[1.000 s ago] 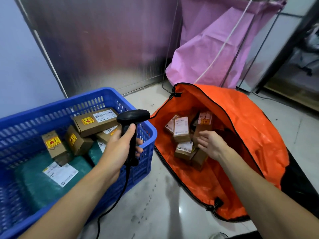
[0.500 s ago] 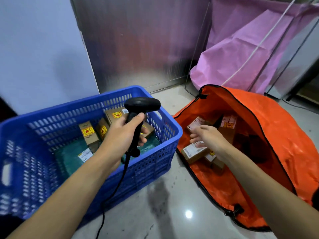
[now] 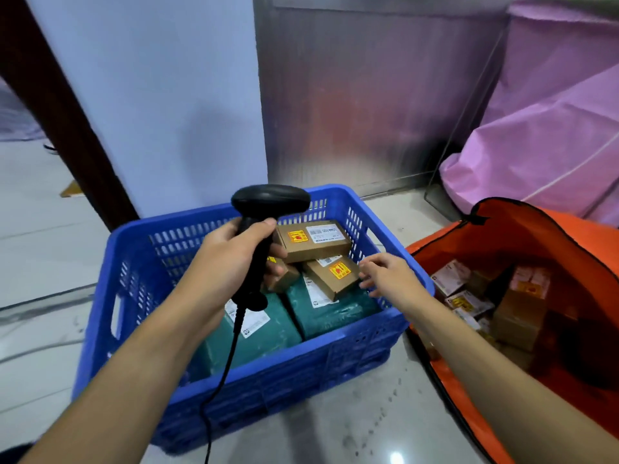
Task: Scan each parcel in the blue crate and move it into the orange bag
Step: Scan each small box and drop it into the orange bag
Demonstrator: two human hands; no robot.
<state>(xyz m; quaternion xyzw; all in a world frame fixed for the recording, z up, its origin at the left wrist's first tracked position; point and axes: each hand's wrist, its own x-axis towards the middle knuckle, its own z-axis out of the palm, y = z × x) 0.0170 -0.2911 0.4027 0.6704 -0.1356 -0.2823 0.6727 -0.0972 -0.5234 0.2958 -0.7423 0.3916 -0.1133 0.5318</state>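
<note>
Left hand (image 3: 229,259) was wrapped around the handle of the black scanner (image 3: 270,199), head up and facing away over the blue crate (image 3: 301,386), cable (image 3: 231,356) hanging down past the front wall. Right hand (image 3: 391,276) was empty, fingers spread and loosely bent, sitting over the crate's right rim. Its fingertips (image 3: 366,283) were just beside the small brown box (image 3: 335,274) with the yellow sticker; I couldn't tell if they touched it. That box lay tilted, propped on a green mailer (image 3: 331,313) and tucked under the edge of the larger brown box (image 3: 313,239). Its long axis looked to run diagonally, far-left to near-right, so the near-right end faced the open right hand. The right hand was clearly the nearer one, and the left was busy with the scanner anyway. My read: the small box was the next pick, taken by its right end, with the label turned up toward the scanner head. Risk: pulling it out could drag the larger box resting on it. A second green mailer (image 3: 254,329) and another small box, mostly hidden behind the left hand, also sat in the crate. The orange bag (image 3: 522,239) lay open just right of the crate and already held several parcels (image 3: 462,296), so the job was partway done.
</note>
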